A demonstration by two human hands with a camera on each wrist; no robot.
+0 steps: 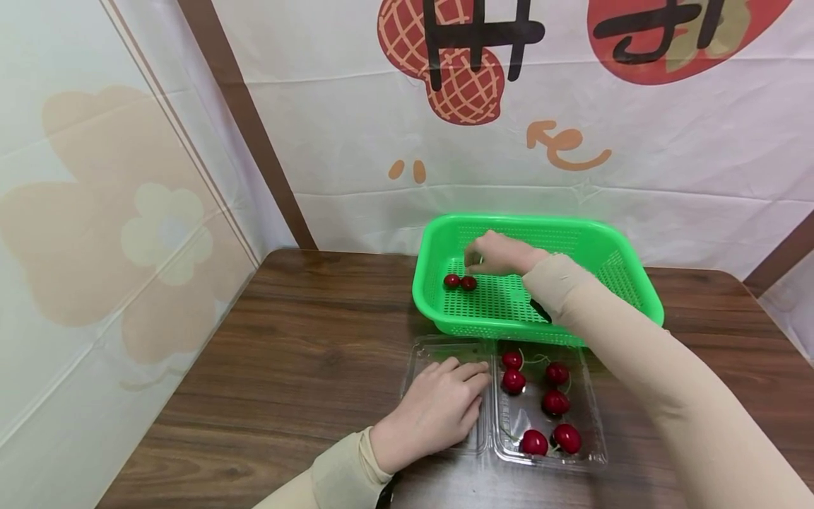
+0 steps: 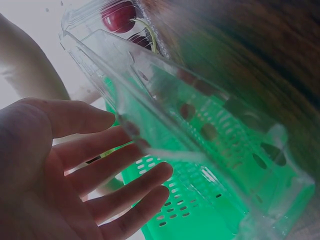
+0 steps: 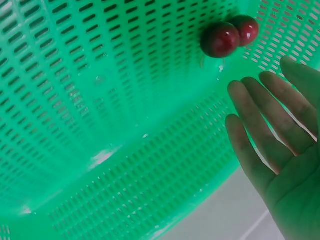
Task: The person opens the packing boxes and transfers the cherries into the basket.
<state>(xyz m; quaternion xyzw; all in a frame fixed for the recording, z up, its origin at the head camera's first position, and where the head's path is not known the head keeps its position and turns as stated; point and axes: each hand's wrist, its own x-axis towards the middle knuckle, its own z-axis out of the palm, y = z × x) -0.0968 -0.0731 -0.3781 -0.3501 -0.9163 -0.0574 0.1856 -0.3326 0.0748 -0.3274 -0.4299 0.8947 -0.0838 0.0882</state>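
A pale printed sheet (image 1: 343, 148) hangs behind my brown wooden table (image 1: 286, 353). Towards the table's far edge sits a green basket (image 1: 477, 326) with slotted walls. Just in front of it, on my side, lies a clear plastic box (image 1: 518, 416), its 2 halves spread side by side. My left hand (image 1: 439, 410) is over the left half, fingers loosely extended and gripping nothing; I cannot tell whether they touch the plastic. My right hand (image 1: 501, 254) is in the basket, well apart from my left, its fingers fairly straight and holding nothing. 2 dark red cherries (image 1: 451, 281) lie together on the basket floor, just beside that hand. 6 more (image 1: 555, 402) lie in the box's right half, some with thin green stems.
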